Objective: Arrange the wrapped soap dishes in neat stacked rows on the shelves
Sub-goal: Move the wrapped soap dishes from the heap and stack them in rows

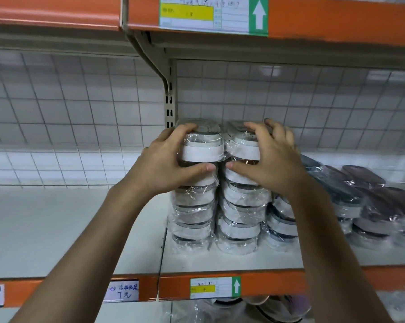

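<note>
Both hands grasp the top dishes of two neighbouring stacks on the white shelf.

We note two upright stacks of clear-film-wrapped, white-banded oval soap dishes standing side by side and touching on the white metal shelf board (220,261), just right of the beige slotted upright post (171,99). The left hand (166,164) curls over the top dish of the left stack (194,201), thumb pressed across its front. The right hand (269,164) likewise clasps the top dish of the right stack (241,213), thumb meeting the front wrap. We record further wrapped dishes with dark lids (360,197) lying tilted in loose rows to the right. A yellow-and-green price label (214,287) sits on the orange shelf edge below.
</note>
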`<state>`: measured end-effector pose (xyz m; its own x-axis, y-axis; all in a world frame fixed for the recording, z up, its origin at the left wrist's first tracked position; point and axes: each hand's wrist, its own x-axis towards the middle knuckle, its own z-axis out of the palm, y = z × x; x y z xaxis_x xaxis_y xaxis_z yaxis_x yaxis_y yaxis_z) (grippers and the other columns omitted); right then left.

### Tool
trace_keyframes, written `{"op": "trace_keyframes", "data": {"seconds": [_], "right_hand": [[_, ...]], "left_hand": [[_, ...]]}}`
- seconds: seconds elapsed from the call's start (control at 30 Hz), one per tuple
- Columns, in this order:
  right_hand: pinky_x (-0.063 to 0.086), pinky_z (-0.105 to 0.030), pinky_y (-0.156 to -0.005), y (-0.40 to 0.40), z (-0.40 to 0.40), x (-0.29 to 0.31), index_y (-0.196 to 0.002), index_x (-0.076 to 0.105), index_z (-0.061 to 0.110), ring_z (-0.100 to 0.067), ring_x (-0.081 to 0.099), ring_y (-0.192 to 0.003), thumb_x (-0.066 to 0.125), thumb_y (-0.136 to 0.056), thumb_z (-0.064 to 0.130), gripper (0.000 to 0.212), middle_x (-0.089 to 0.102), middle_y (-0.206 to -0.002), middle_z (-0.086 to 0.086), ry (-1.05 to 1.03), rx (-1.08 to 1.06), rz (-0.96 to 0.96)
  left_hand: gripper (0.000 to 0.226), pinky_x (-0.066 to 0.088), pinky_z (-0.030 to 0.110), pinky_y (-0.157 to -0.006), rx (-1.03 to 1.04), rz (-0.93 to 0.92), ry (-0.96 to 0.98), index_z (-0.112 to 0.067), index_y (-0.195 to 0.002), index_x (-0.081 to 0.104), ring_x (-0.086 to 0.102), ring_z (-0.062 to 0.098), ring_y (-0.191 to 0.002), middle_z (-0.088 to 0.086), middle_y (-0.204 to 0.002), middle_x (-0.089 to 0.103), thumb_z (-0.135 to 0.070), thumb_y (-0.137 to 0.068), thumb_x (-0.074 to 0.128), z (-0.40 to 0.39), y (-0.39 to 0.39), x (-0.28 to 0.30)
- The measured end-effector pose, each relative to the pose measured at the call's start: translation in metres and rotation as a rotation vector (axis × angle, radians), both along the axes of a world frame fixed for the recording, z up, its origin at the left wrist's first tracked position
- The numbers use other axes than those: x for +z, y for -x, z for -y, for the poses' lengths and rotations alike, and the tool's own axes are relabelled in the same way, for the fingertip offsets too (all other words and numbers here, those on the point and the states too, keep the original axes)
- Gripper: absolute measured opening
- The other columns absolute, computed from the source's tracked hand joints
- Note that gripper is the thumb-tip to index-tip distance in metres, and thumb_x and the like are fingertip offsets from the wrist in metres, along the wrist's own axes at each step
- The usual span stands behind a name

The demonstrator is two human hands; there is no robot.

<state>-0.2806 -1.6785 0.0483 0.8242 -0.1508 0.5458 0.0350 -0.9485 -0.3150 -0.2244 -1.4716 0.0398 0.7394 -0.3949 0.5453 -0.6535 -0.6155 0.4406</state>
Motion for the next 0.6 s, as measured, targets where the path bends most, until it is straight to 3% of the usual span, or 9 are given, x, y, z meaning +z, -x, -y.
{"op": "trace_keyframes", "data": {"seconds": [0.2,0.4,0.6], "right_hand": [[0.016,-0.044,-0.115,0.023,-0.026,0.001,-0.146,0.029,0.030,-0.026,0.008,-0.142,0.075,-0.073,0.046,0.088,0.017,-0.154,-0.007,0.077,0.024,0.062],[0.016,-0.039,-0.114,0.037,-0.077,-0.005,-0.144,0.034,0.025,-0.023,0.015,-0.141,0.069,-0.082,0.038,0.073,0.028,-0.151,-0.005,0.074,0.129,0.153],[0.019,-0.026,-0.109,0.021,-0.162,-0.033,-0.135,0.047,0.013,-0.023,0.033,-0.133,0.057,-0.083,0.034,0.057,0.045,-0.139,-0.007,-0.005,0.244,0.226]], "left_hand": [[0.094,0.039,0.034,-0.100,0.016,0.003,0.047,-0.043,-0.140,0.028,0.042,0.014,-0.128,-0.012,-0.146,0.039,-0.083,-0.059,0.056,-0.017,0.009,0.000],[0.071,0.034,0.027,-0.089,0.101,0.058,0.076,-0.037,-0.141,0.033,0.044,0.017,-0.126,-0.008,-0.143,0.043,-0.057,-0.078,0.060,-0.062,0.029,-0.017],[0.052,0.044,0.039,-0.087,0.315,0.024,0.070,-0.022,-0.130,0.052,0.053,0.028,-0.116,0.003,-0.129,0.057,-0.045,-0.084,0.061,-0.143,0.035,-0.063]]}}
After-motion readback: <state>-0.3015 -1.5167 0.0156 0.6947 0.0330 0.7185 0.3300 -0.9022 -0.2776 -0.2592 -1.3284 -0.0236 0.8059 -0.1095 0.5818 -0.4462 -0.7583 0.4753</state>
